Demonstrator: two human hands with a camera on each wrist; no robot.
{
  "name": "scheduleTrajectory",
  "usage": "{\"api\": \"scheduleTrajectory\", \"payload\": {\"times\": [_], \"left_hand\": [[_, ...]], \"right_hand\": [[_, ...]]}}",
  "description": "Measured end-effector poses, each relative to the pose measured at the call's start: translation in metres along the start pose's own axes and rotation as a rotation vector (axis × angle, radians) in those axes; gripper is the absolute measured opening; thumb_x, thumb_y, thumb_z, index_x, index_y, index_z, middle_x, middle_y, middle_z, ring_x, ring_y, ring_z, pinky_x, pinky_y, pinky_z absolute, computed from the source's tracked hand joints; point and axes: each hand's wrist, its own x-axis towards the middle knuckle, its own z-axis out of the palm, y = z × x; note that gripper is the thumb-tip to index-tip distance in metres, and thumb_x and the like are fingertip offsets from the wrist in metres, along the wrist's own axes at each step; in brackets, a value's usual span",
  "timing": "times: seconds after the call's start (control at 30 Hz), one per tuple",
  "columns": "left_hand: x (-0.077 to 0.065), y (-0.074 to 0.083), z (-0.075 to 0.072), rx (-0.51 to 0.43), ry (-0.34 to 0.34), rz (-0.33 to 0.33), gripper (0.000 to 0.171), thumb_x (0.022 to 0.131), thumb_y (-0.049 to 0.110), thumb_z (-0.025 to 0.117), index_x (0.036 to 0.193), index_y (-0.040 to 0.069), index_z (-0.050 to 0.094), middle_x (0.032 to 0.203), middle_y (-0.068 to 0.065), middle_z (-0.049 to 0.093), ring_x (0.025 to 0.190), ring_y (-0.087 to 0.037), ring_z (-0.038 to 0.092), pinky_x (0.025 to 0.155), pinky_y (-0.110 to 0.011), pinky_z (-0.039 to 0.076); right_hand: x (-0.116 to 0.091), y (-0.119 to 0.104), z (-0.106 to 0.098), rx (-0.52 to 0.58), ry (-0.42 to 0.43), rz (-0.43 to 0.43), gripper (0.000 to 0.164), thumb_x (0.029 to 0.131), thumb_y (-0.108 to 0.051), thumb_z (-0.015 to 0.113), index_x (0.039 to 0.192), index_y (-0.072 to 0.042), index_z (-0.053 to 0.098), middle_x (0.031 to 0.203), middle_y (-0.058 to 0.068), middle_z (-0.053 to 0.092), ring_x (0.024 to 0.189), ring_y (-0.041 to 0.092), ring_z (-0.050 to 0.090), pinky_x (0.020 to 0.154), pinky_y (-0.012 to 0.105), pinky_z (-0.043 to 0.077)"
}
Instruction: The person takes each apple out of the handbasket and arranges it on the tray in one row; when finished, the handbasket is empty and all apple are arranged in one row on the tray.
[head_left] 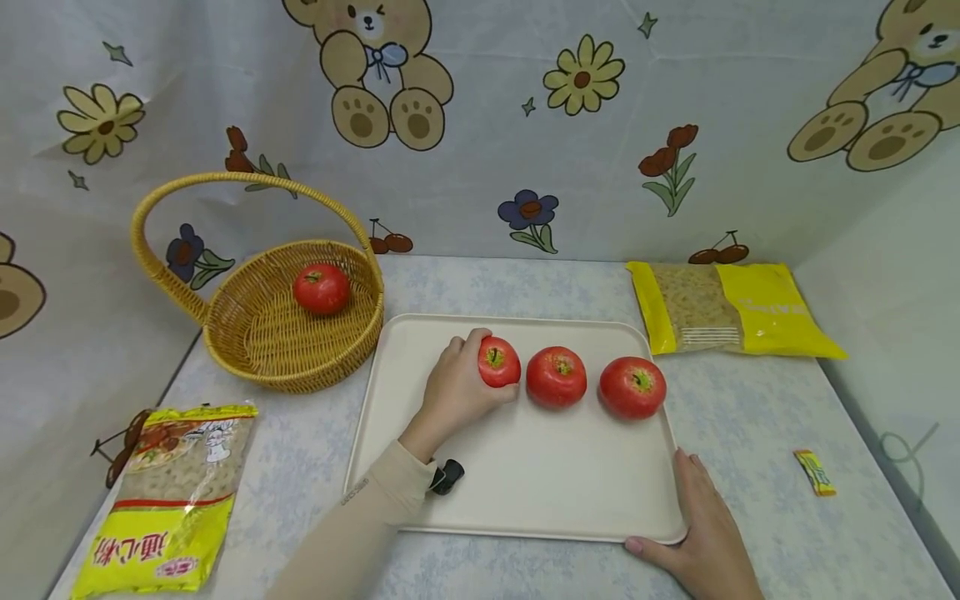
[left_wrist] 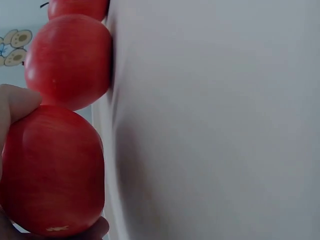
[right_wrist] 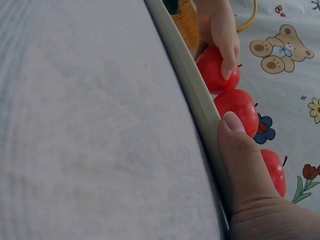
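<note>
In the head view, my left hand [head_left: 465, 379] grips a red apple [head_left: 499, 362] over the white tray [head_left: 540, 483], thumb on the near side and fingers on the far side. Whether that apple touches the tray I cannot tell. Two more red apples, a middle one [head_left: 556, 377] and a right one [head_left: 632, 388], sit on the tray to its right. My right hand [head_left: 708, 533] rests at the tray's front right corner, fingers straight along the side. In the right wrist view its thumb [right_wrist: 245, 160] lies against the tray rim [right_wrist: 192, 100]. Another apple [head_left: 322, 289] lies in the wicker basket [head_left: 292, 379].
The basket with its tall handle stands behind and left of the tray. A yellow pasta bag [head_left: 168, 500] lies at the front left, and another yellow bag [head_left: 727, 308] at the back right. A small wrapped candy [head_left: 814, 472] is at the right. Patterned cloth [head_left: 465, 192] hangs behind.
</note>
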Motion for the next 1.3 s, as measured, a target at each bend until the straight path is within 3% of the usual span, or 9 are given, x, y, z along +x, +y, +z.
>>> {"api": "scheduleTrajectory", "payload": {"times": [0.6,1.07,1.3], "left_hand": [[0.004,-0.007,-0.001,-0.033,-0.060,0.015,0.085,0.075,0.034,0.082,0.148,0.019,0.040,0.129,-0.012,0.052,0.114,-0.027,0.052,0.083,-0.043,0.055],[0.004,-0.014,0.000,-0.087,-0.084,0.012,0.092,0.077,0.033,0.082,0.153,0.019,0.032,0.135,-0.013,0.048,0.118,-0.028,0.054,0.089,-0.046,0.055],[-0.002,-0.013,-0.016,-0.066,-0.072,0.005,0.101,0.075,0.042,0.083,0.156,0.027,0.026,0.146,-0.007,0.040,0.128,-0.028,0.049,0.095,-0.050,0.053]], "right_hand": [[0.000,0.000,0.001,0.003,0.023,-0.008,0.151,0.058,-0.078,0.077,0.158,-0.005,-0.010,0.162,0.031,0.007,0.149,0.050,0.003,0.105,0.078,0.021],[0.000,0.002,0.003,-0.004,0.036,-0.018,0.151,0.058,-0.078,0.076,0.158,-0.007,-0.011,0.163,0.030,0.007,0.149,0.049,0.004,0.104,0.078,0.021],[0.000,0.003,0.003,-0.001,0.031,-0.019,0.150,0.059,-0.077,0.077,0.158,-0.006,-0.011,0.163,0.030,0.006,0.150,0.049,0.002,0.105,0.077,0.021]]}}
